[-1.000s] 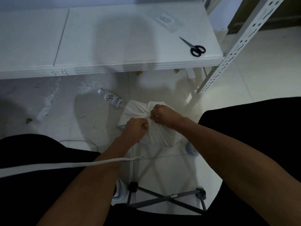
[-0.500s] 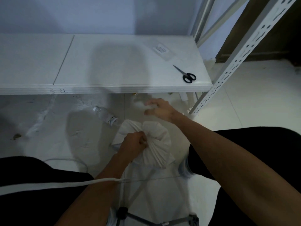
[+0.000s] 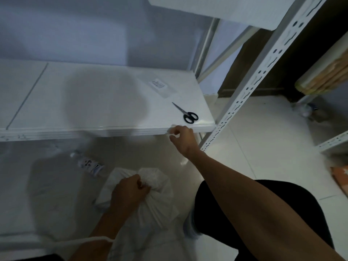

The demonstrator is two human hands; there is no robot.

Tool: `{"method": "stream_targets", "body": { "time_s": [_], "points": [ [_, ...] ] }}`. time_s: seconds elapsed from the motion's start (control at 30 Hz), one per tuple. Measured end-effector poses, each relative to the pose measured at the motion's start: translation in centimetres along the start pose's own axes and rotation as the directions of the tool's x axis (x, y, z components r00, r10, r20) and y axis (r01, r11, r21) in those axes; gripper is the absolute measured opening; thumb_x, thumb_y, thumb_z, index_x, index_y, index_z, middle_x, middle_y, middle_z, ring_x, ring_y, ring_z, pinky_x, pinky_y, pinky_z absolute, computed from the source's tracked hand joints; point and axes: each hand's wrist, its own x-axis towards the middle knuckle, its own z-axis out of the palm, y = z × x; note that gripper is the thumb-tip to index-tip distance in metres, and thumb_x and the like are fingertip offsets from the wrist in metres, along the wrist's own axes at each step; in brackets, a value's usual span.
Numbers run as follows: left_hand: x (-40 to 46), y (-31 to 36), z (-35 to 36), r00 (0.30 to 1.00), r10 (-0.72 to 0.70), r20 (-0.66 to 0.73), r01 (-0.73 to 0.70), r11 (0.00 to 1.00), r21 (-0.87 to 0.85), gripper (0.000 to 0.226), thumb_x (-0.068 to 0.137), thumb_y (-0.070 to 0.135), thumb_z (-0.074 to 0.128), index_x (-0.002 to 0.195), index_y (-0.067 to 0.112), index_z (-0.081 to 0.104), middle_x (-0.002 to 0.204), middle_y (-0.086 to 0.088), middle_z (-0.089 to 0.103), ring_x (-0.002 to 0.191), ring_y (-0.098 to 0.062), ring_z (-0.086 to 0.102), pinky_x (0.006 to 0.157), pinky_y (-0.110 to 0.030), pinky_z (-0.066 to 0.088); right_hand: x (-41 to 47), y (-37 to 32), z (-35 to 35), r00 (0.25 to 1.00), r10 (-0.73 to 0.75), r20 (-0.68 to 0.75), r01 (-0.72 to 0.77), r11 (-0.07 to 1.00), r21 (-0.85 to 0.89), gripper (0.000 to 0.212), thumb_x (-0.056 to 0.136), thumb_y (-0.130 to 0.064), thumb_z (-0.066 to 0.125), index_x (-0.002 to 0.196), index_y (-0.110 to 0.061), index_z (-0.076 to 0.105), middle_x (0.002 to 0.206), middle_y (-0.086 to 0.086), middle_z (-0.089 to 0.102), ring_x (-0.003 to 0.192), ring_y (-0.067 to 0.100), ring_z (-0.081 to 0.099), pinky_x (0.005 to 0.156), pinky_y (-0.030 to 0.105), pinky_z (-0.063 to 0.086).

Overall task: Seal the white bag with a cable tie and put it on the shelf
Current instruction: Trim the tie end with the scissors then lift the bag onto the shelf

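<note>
Sitting on the floor below the shelf (image 3: 105, 102), the white bag (image 3: 156, 200) has its neck bunched and gripped in the left hand (image 3: 128, 193); its contents are hidden. The right hand (image 3: 181, 137) reaches to the shelf's front edge near the scissors (image 3: 188, 113), fingers curled, apparently pinching something small and white, too blurred to identify.

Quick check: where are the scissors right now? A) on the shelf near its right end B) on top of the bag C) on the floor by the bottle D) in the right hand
A: the scissors lie on the shelf near its right end, beyond the right hand.
</note>
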Motion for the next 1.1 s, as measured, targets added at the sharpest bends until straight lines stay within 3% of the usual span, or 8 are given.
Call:
{"method": "stream_targets", "body": {
  "time_s": [0.13,0.3,0.4,0.57,0.77,0.9,1.1],
  "points": [
    [3.0,3.2,-2.5,0.991,0.077,-0.113,-0.075,0.997,0.014,0.029,0.065,0.049,0.063,0.072,0.021,0.063,0.07,0.003,0.066,0.069,-0.02,0.062,0.064,-0.03,0.051,0.4,-0.5,-0.6,1.0,-0.01,-0.007,0.01,1.0,0.007,0.017,0.079,-0.024,0.066,0.094,-0.022,0.073,0.099,0.0,0.072,0.097,0.022,0.063,0.09,0.041,0.053],
    [8.1,9.0,-5.1,0.979,0.176,-0.103,-0.188,0.974,-0.125,0.018,0.073,0.034,0.07,0.068,0.021,0.059,0.067,0.005,0.065,0.066,-0.017,0.063,0.065,-0.034,0.055,1.9,-1.5,-4.0,0.997,-0.019,-0.07,0.015,0.998,-0.054,0.011,0.081,-0.02,0.067,0.091,-0.019,0.07,0.098,0.004,0.069,0.096,0.023,0.061,0.088,0.039,0.053],
    [10.5,13.1,-6.3,0.958,0.248,-0.145,-0.262,0.961,-0.09,0.014,0.078,0.036,0.071,0.075,0.024,0.064,0.079,0.004,0.069,0.072,-0.017,0.064,0.07,-0.034,0.055,3.3,-0.9,-5.9,0.997,-0.013,-0.08,0.0,0.987,-0.163,0.013,0.082,-0.023,0.062,0.09,-0.019,0.071,0.096,0.005,0.071,0.095,0.03,0.06,0.086,0.039,0.051],
    [14.0,18.3,-6.5,0.944,0.31,-0.117,-0.316,0.948,-0.045,0.016,0.077,0.039,0.071,0.077,0.025,0.063,0.081,0.001,0.069,0.077,-0.021,0.065,0.073,-0.035,0.055,5.8,0.2,-8.2,0.997,0.028,-0.07,-0.046,0.963,-0.264,0.02,0.087,-0.024,0.06,0.099,-0.012,0.07,0.103,0.014,0.068,0.099,0.035,0.058,0.085,0.037,0.044],
    [18.1,20.7,-4.7,0.907,0.413,-0.085,-0.409,0.911,0.061,0.016,0.082,0.035,0.068,0.094,0.025,0.064,0.091,0.002,0.068,0.079,-0.017,0.062,0.071,-0.03,0.053,8.7,1.3,-6.9,0.984,0.174,0.034,-0.154,0.934,-0.323,0.038,0.079,-0.041,0.067,0.096,-0.007,0.064,0.1,0.017,0.066,0.094,0.036,0.063,0.08,0.038,0.05],
    [20.1,21.2,-4.0,0.902,0.431,-0.019,-0.428,0.9,0.081,0.021,0.082,0.029,0.068,0.102,0.023,0.063,0.102,0.001,0.068,0.087,-0.018,0.062,0.078,-0.033,0.054,9.6,1.4,-6.7,0.971,0.236,0.042,-0.211,0.925,-0.317,0.037,0.079,-0.037,0.069,0.101,-0.009,0.059,0.103,0.012,0.065,0.093,0.033,0.064,0.078,0.037,0.051],
    [19.0,19.5,-5.2,0.882,0.468,0.054,-0.471,0.868,0.161,0.025,0.083,0.03,0.067,0.106,0.022,0.063,0.104,0.0,0.065,0.093,-0.023,0.061,0.08,-0.036,0.052,10.2,0.4,-6.8,0.974,0.222,0.032,-0.192,0.896,-0.4,0.05,0.076,-0.035,0.075,0.111,-0.006,0.054,0.114,0.015,0.061,0.108,0.035,0.061,0.087,0.037,0.052]
  ]
}}
